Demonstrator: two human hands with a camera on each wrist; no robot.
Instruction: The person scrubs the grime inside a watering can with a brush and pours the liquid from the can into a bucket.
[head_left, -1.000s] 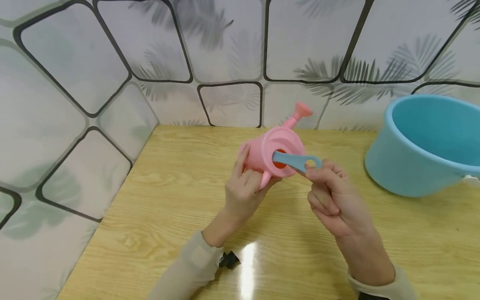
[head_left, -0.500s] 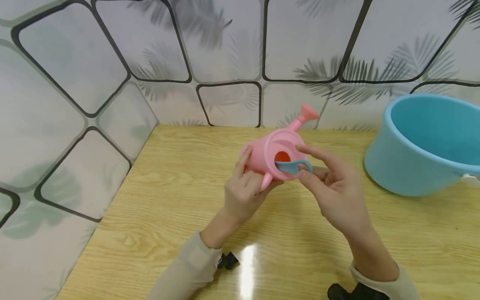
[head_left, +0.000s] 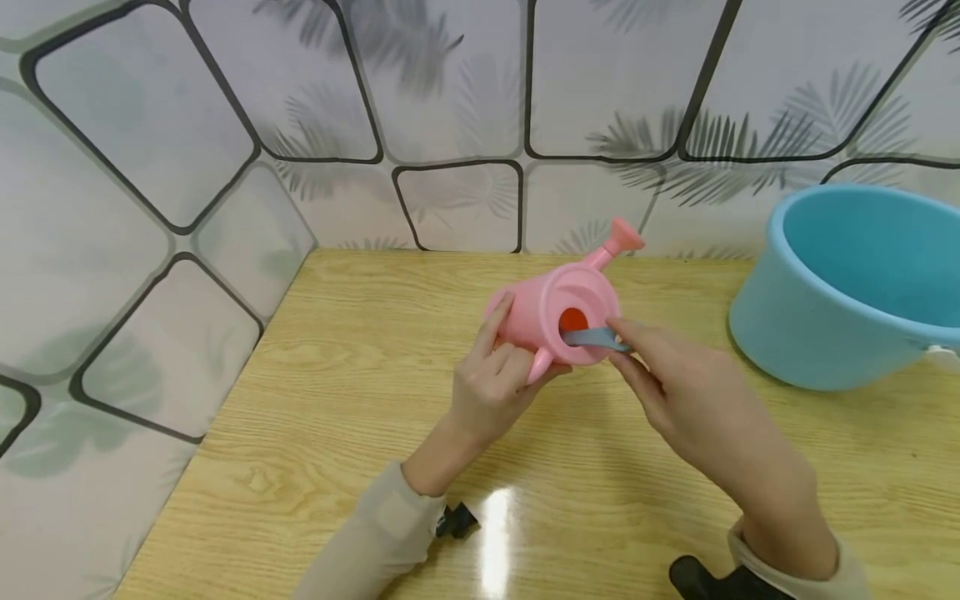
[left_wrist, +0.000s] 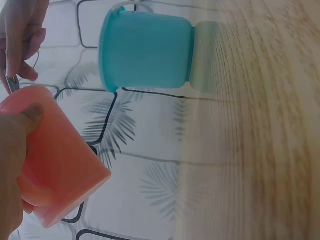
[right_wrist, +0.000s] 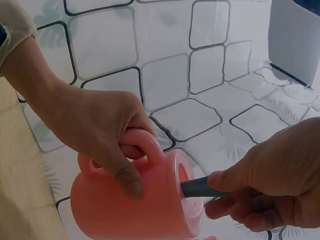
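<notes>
A pink toy watering can (head_left: 528, 304) is held up over the table, tilted with its top opening toward me. My left hand (head_left: 491, 383) grips it by the loop handle, thumb along the body in the right wrist view. At the right, my right hand (head_left: 705, 400) pinches the end of a flat blue handle (head_left: 588, 337) between thumb and fingers. The handle's other end goes into the can's opening, where red shows inside. In the right wrist view the blue handle (right_wrist: 202, 187) looks dark; what is on its inner end stays hidden.
A large light-blue bucket (head_left: 817, 333) with a white handle stands on the wood-grain table (head_left: 330, 358) at the right. Patterned walls (head_left: 465, 208) rise behind the table and along its left. Black devices are strapped at both wrists.
My right hand has shifted its grip on the blue handle and lowered it to a flatter angle in the opening. The watering can has moved slightly right and down with my left hand.
</notes>
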